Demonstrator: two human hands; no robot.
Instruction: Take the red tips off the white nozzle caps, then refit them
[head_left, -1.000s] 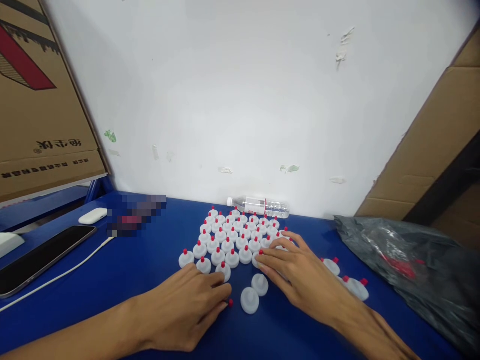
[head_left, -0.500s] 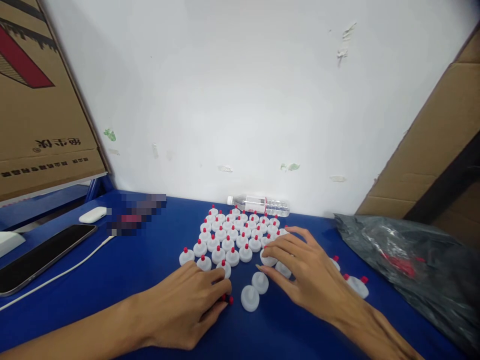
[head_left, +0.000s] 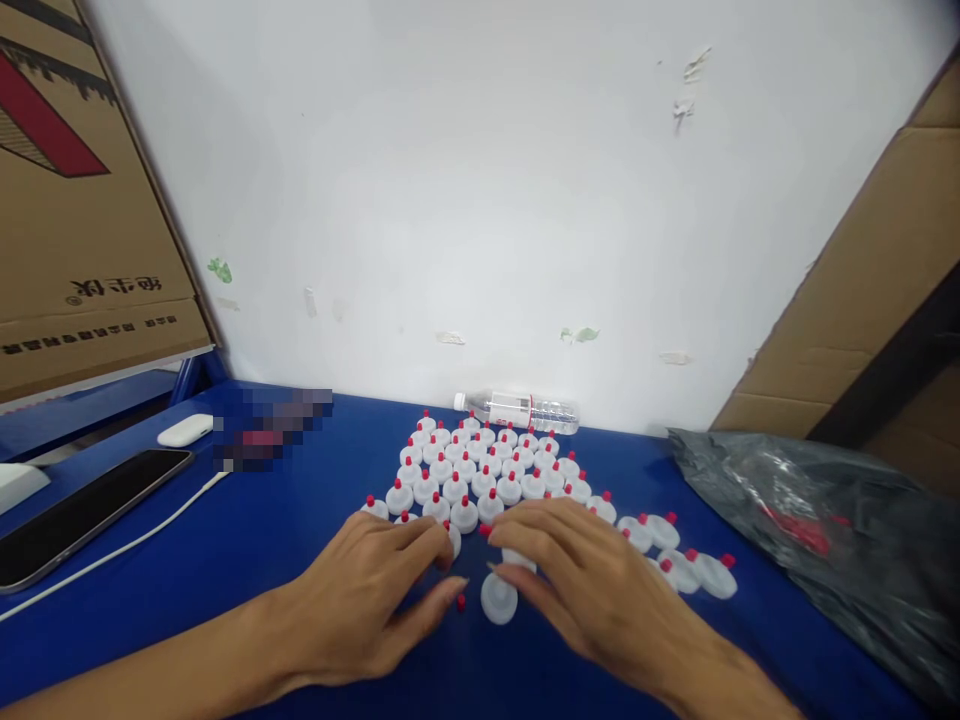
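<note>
My left hand [head_left: 390, 590] hovers over the near edge of a cluster of white round caps with red tips [head_left: 464, 516]. Its thumb is stretched out apart from the curled fingers, and I see nothing held between them. A loose small red tip [head_left: 461, 603] lies on the table just below that thumb. My right hand [head_left: 589, 570] curls around a white cap [head_left: 517, 562], partly hidden under its fingers. A red tip [head_left: 486, 531] shows at the right index fingertip. Close to the right thumb lies a white cap with no red tip [head_left: 499, 600].
A clear plastic bottle [head_left: 517, 410] lies against the wall behind the caps. More red-tipped caps [head_left: 716, 577] sit to the right, beside a grey plastic bag [head_left: 810, 540]. On the left are a phone [head_left: 90, 510], a white case [head_left: 186, 430] and a white cable [head_left: 150, 535].
My right hand has moved left and nearer, off the caps at the cluster's right side, uncovering several. My left thumb has spread away from the fingers, baring the loose red tip.
</note>
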